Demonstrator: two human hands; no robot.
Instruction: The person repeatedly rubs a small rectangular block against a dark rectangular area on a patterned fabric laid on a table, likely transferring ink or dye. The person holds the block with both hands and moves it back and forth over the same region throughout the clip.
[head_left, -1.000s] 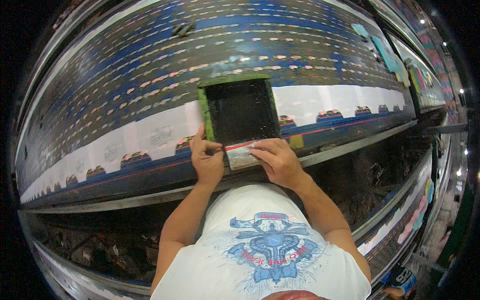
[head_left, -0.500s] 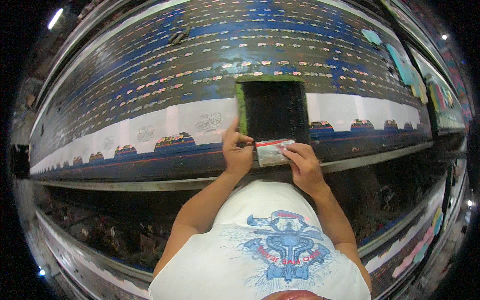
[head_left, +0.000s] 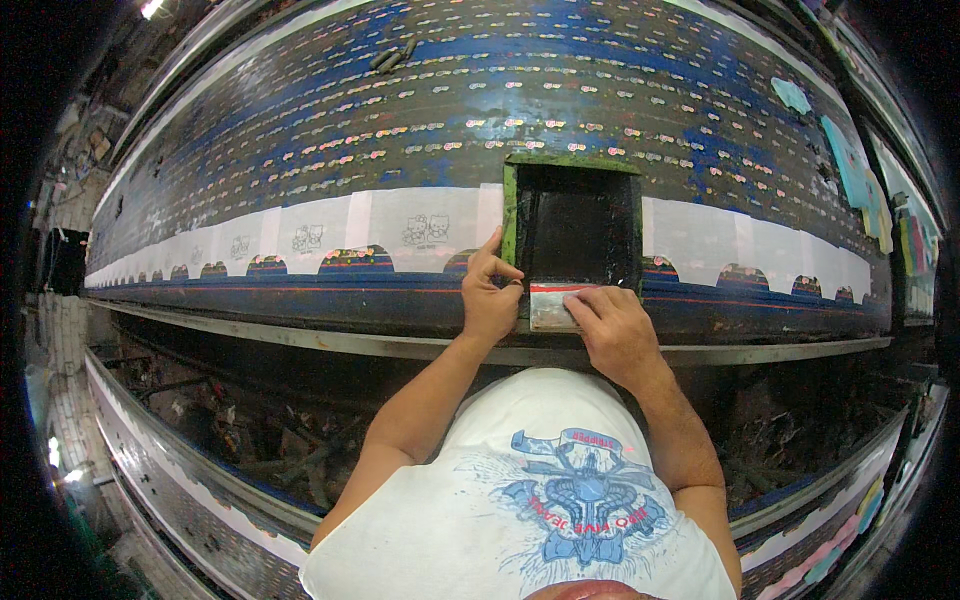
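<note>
One green-edged rectangular frame (head_left: 510, 215): lies flat; its rim encloses a dark black panel (head_left: 575, 225).
Red-topped silvery rectangular piece (head_left: 550, 310): at the frame's near end; whether it is joined to the frame cannot be told.
Left hand (head_left: 492, 300): at the frame's near left corner, index finger stretched along the green side, thumb bent inward; whether its grip clasps the edge cannot be told.
Right hand (head_left: 618, 335): fingertips on the silvery piece; whether its grip pinches it cannot be told.
Counter (head_left: 300, 130): long, dark, blue-streaked, running under the frame and patterned with rows of small pale-and-pink prints.
Scalloped white strip (head_left: 385, 230): left and right of the frame, with line drawings on its left stretch.
Dark stubby sticks (head_left: 393, 58): beyond the frame, leftward.
Turquoise sheet (head_left: 845, 165): well right of the frame.
Grey rail (head_left: 420, 348): nearer the person than the frame.
</note>
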